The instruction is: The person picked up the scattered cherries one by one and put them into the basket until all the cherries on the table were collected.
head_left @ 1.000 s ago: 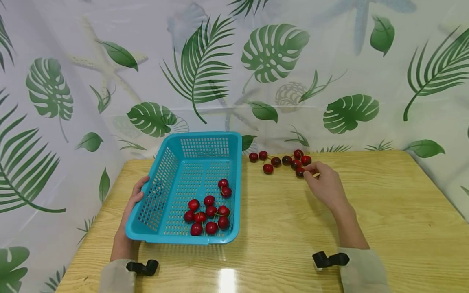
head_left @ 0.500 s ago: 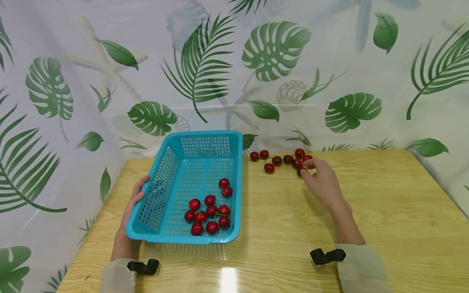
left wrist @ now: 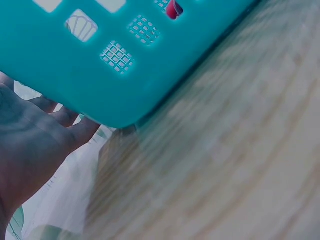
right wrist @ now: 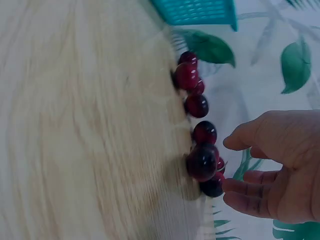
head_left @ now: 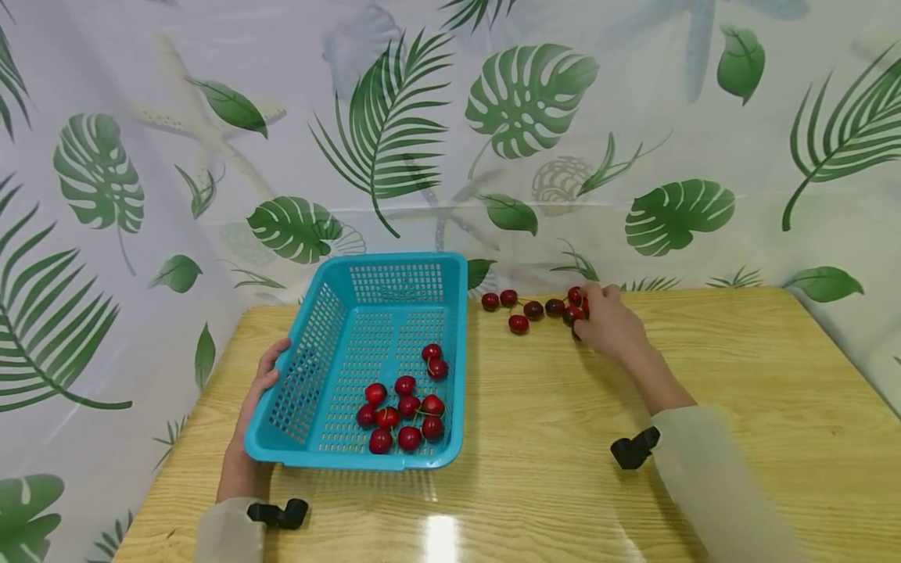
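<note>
In the head view, a blue plastic basket (head_left: 461, 375) stands on the table with several red cherries (head_left: 408, 406) gathered in its near right part. My left hand (head_left: 253, 399) rests against the outside of the basket's left wall. The left wrist view shows the left palm (left wrist: 35, 135) beside a basket corner, its fingers partly hidden. At the table's back, my right hand (head_left: 611, 320) reaches over a cluster of dark red cherries (head_left: 554, 307). In the right wrist view, that hand's thumb and fingers (right wrist: 245, 195) stand apart, fingertips close to the cherries, with nothing gripped between them.
The wooden table (head_left: 535, 446) meets a leaf-printed sheet (head_left: 422, 117) at the back and left. More loose cherries (head_left: 518, 324) lie between the basket and the right hand. Each sleeve carries a black strap mount (head_left: 636, 448).
My right hand has shifted slightly back over the cluster, and its forearm has swung so the elbow lies farther right. The left hand and basket stay in place.
</note>
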### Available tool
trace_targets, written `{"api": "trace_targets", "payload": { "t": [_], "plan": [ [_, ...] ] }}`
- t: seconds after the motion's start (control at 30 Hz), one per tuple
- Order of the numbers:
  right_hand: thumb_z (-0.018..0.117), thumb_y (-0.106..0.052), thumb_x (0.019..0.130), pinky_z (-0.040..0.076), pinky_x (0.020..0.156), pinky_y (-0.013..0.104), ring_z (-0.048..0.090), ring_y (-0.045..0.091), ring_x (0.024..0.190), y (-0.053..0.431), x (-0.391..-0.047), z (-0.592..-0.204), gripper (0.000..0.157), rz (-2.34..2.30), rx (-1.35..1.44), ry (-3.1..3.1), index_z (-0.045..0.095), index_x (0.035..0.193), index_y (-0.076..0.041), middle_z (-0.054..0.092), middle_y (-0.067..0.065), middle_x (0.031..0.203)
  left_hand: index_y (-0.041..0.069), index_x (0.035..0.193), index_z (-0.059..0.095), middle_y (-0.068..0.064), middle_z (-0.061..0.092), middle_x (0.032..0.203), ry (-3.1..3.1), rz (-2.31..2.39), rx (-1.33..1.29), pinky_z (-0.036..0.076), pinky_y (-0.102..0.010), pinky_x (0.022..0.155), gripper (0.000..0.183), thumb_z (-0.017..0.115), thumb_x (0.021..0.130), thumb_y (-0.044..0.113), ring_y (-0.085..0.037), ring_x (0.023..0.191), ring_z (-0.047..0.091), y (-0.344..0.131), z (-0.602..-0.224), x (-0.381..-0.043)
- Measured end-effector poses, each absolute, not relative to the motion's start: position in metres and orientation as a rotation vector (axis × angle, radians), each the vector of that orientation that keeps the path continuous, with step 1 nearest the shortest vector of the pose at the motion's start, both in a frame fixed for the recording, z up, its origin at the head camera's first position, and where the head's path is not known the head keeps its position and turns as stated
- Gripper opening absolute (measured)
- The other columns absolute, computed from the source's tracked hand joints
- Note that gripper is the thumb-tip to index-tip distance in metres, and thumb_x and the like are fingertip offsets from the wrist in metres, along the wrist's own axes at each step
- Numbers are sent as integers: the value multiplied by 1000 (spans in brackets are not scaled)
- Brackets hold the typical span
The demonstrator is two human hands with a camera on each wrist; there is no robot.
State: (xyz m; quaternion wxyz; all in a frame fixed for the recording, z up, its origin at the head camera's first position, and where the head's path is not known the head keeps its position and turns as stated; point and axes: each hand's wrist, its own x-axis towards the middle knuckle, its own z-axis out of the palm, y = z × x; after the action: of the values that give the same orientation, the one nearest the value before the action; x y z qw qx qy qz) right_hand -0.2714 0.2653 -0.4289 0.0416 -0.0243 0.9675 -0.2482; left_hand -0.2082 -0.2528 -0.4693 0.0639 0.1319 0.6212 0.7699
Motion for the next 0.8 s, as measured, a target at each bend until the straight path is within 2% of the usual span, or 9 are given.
{"api": "trace_targets", "payload": {
  "t": [0.07, 0.2, 0.27, 0.33, 0.47, 0.57, 0.7, 0.8],
  "plan": [
    [52, -14, 92, 37, 49, 36, 48, 26, 54, 267, -276, -430, 68, -683, -92, 2948, 21, 148, 7, 26, 40, 136, 26, 157, 19, -1, 26, 154, 1881, 2326, 428, 35, -26, 107, 51, 11, 107, 18, -16, 139, 32, -252, -471, -209],
    [51, -15, 93, 36, 46, 35, 46, 25, 51, 270, -282, -433, 66, -597, -129, 2943, 22, 148, 7, 28, 41, 136, 27, 157, 19, 0, 26, 154, 1907, 2316, 422, 34, -25, 107, 51, 11, 107, 19, -17, 139, 31, -252, -471, -210],
    [49, -18, 96, 41, 50, 38, 52, 29, 59, 271, -284, -435, 59, -560, -160, 2948, 28, 146, 7, 31, 41, 135, 29, 156, 20, -1, 24, 154, 1905, 2313, 391, 36, -25, 106, 50, 12, 107, 21, -18, 139, 30, -252, -470, -209],
    [47, -20, 99, 49, 60, 45, 59, 37, 75, 271, -287, -437, 52, -527, -194, 2954, 36, 142, 6, 36, 40, 136, 31, 155, 21, -1, 24, 154, 1890, 2319, 357, 37, -26, 105, 49, 12, 107, 21, -21, 139, 29, -252, -468, -208],
    [44, -21, 103, 49, 83, 55, 59, 43, 104, 271, -293, -441, 40, -523, -249, 2932, 48, 131, 6, 53, 32, 127, 31, 154, 23, -1, 26, 153, 1875, 2333, 370, 37, -27, 105, 49, 12, 107, 20, -20, 138, 31, -253, -469, -207],
    [36, -18, 104, 49, 87, 55, 60, 44, 107, 272, -295, -444, 38, -556, -239, 2894, 48, 130, 7, 59, 29, 123, 30, 155, 21, 0, 26, 153, 1891, 2323, 377, 37, -26, 106, 50, 12, 107, 21, -18, 138, 32, -253, -471, -207],
    [28, -14, 102, 47, 92, 56, 56, 47, 115, 275, -297, -451, 44, -598, -184, 2871, 41, 137, 10, 55, 33, 129, 31, 154, 20, -3, 21, 155, 1911, 2306, 312, 39, -27, 104, 49, 13, 107, 22, -22, 138, 29, -253, -469, -206],
    [29, -14, 100, 49, 87, 53, 60, 44, 108, 277, -298, -455, 45, -653, -141, 2866, 40, 137, 9, 56, 32, 127, 29, 156, 19, -8, 18, 158, 1944, 2291, 295, 34, -29, 108, 50, 12, 107, 22, -24, 142, 26, -251, -467, -209]
  ]
}}
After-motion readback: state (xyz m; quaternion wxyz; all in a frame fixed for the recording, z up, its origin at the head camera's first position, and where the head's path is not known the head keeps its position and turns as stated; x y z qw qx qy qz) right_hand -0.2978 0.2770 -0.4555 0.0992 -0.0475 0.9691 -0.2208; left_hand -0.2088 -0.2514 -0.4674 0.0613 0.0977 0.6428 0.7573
